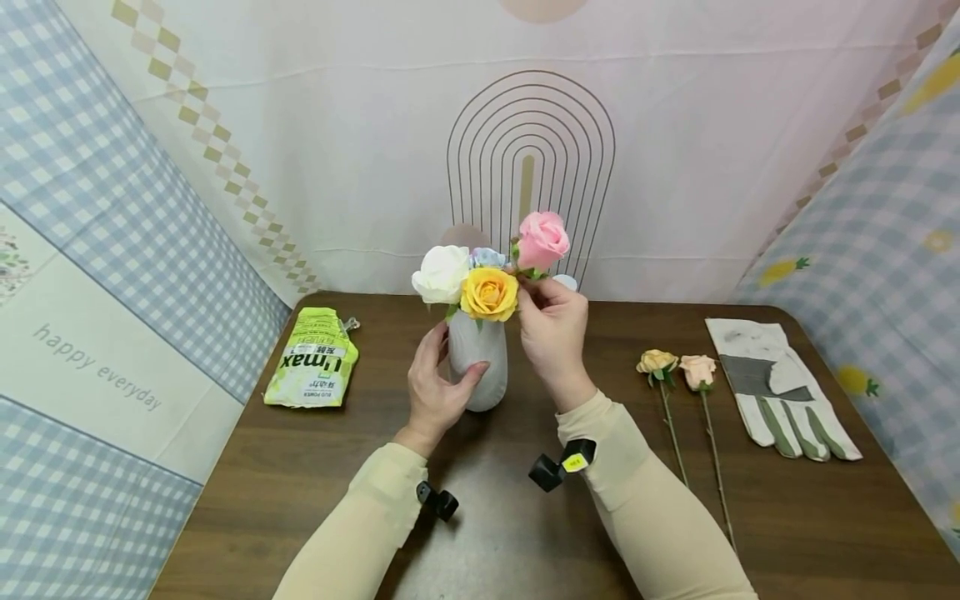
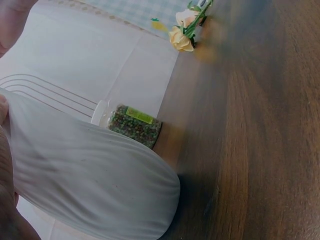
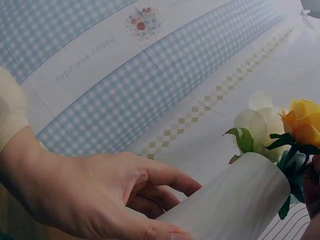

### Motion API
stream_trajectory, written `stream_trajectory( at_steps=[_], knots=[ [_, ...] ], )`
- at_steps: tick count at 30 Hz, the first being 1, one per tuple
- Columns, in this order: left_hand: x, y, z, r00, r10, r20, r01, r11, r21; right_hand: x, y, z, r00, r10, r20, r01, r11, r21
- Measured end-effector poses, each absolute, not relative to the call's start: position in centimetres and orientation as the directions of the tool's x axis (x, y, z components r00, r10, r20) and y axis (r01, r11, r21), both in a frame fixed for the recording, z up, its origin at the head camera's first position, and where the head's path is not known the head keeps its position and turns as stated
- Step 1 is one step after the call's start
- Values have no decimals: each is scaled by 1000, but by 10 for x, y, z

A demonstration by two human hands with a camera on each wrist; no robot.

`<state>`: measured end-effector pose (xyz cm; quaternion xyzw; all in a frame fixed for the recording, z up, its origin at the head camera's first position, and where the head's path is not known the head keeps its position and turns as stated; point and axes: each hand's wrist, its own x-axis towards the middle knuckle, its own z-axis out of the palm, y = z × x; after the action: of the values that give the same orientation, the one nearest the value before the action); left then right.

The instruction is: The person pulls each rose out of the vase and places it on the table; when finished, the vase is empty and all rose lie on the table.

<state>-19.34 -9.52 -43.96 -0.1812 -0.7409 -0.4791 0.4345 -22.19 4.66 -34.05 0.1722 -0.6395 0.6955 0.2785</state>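
A white ribbed vase (image 1: 480, 358) stands upright on the table. My left hand (image 1: 440, 387) holds its side, thumb across the front and fingers around the left. White (image 1: 441, 275), yellow (image 1: 490, 294) and small blue (image 1: 487, 257) flowers stand in its mouth. At the vase's upper right, my right hand (image 1: 557, 333) pinches a pink rose (image 1: 543, 242) just under its bloom. The rose's lower stem is hidden, so I cannot tell how far it reaches into the vase. In the right wrist view, the left hand (image 3: 100, 192) curls around the vase (image 3: 240, 200).
Behind the vase is a jar of dark green and brown pieces (image 2: 132, 125). A green-and-white bag (image 1: 313, 358) with a clip lies at the left. To the right lie a yellow rose (image 1: 657, 363), a peach rose (image 1: 698, 372) and work gloves (image 1: 780, 387). Patterned cloth hangs behind.
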Motion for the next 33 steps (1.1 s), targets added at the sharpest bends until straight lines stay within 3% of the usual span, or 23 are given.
stream_trajectory(
  at_steps=[8,12,21,33],
  knots=[
    [-191,-95,-438,-556,-151,818,680,484,551,-235,46,-361,-818,198,540,-575,-315,-755],
    [-193,-96,-441,-560,-155,814,674,486,556,-234,47,-359,-836,209,507,-548,-379,-746],
    [-212,-102,-471,-571,-154,806,672,475,567,-235,55,-352,-809,251,531,-586,-408,-700],
    [-214,-104,-476,-593,-141,793,669,463,582,-236,63,-344,-795,265,545,-605,-407,-684]
  ],
)
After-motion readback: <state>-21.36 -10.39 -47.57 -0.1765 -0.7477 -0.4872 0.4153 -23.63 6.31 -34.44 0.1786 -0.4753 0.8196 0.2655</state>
